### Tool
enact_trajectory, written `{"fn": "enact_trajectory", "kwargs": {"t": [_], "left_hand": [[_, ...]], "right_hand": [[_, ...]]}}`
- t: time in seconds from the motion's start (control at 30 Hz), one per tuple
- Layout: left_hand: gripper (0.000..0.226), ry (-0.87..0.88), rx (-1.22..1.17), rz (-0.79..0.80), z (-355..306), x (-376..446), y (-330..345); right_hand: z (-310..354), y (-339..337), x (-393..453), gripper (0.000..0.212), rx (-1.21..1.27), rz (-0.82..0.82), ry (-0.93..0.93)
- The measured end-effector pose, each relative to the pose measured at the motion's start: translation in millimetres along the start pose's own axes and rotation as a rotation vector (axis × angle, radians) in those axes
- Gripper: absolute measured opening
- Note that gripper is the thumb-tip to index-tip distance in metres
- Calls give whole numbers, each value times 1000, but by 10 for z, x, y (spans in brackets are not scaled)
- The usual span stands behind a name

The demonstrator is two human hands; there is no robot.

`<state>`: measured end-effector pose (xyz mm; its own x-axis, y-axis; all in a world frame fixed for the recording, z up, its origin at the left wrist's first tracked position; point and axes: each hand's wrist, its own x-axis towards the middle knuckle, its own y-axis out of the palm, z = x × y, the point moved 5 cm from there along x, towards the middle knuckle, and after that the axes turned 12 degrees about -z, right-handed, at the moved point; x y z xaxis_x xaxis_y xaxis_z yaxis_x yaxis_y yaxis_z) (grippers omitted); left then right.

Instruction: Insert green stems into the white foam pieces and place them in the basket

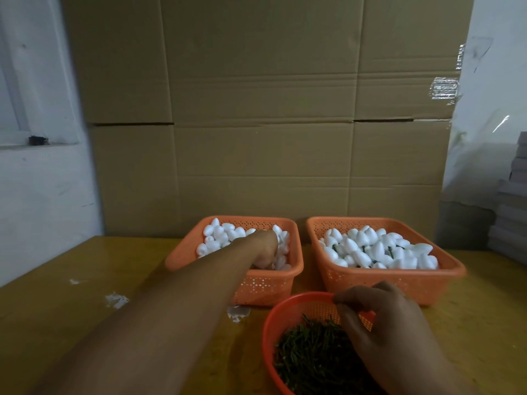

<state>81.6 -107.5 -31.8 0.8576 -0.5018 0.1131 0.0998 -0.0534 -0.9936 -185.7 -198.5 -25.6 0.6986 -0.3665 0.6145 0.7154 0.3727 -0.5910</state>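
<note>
- Plain white foam pieces (219,238), egg-shaped, heaped in the left orange basket (268,283).
- Foam pieces with dark green stems (370,249) piled in the right orange basket (393,283).
- Loose green stems (310,354) fill the round orange bowl (271,323) nearest the camera.

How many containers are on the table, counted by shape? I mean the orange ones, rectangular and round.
Rectangular orange baskets: 2, the left basket with plain white foam pieces, and the right basket with foam pieces that show green stems.
Round orange bowls: 1, the bowl of green stems.
Total: 3 containers.
</note>
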Motion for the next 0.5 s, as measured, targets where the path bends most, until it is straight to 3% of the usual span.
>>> {"fn": "enact_trajectory", "kwargs": {"t": [0.17,0.37,0.5], "left_hand": [[23,71,-290,-98,-5,-89,-157],[5,194,-590,-321,-124,-385,-464],[9,245,-713,-435,-171,-736,-613]], "right_hand": [[0,-9,-2,22,3,-20,-19],[9,1,-12,19,-18,-5,-44],[31,12,-23,19,-49,41,-58]]}}
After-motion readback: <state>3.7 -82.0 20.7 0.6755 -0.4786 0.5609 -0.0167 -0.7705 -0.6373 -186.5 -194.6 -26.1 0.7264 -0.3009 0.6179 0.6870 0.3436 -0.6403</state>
